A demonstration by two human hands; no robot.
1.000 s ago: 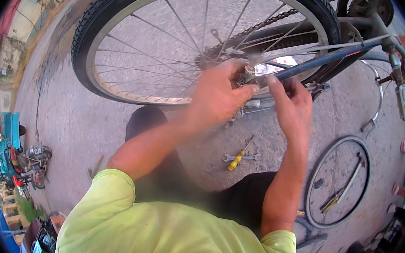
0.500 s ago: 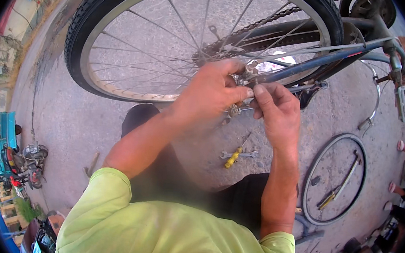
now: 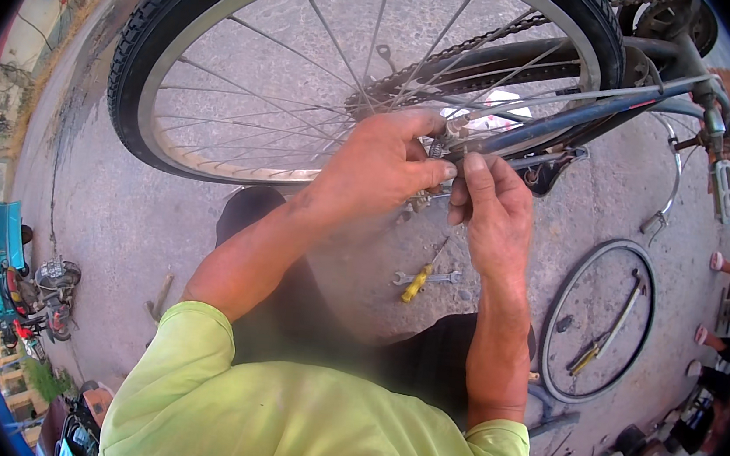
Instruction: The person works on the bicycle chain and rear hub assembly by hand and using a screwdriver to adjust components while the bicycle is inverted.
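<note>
A spoked bicycle wheel (image 3: 143, 119) with a knobbly black tyre fills the upper middle, mounted in a dark blue bicycle frame (image 3: 560, 117). My left hand (image 3: 385, 158) is closed around metal hardware (image 3: 453, 134) at the wheel's axle, beside the end of the frame tube; its fingers hide part of it. My right hand (image 3: 495, 205) sits just to the right of it, thumb and fingertips pinched together close to the same hardware. Whatever small piece lies between those fingertips is too hidden to name.
On the concrete below my hands lie a yellow-handled screwdriver (image 3: 417, 283) and a spanner (image 3: 445, 278). To the right, a loose tyre (image 3: 553, 323) surrounds a long tool (image 3: 612, 331). A pedal (image 3: 723, 194) juts out at upper right. A motorbike (image 3: 51, 290) stands far left.
My right hand has shifted slightly, its thumb now more upright by the axle hardware. My left hand keeps its grip. The whole view has moved a little.
</note>
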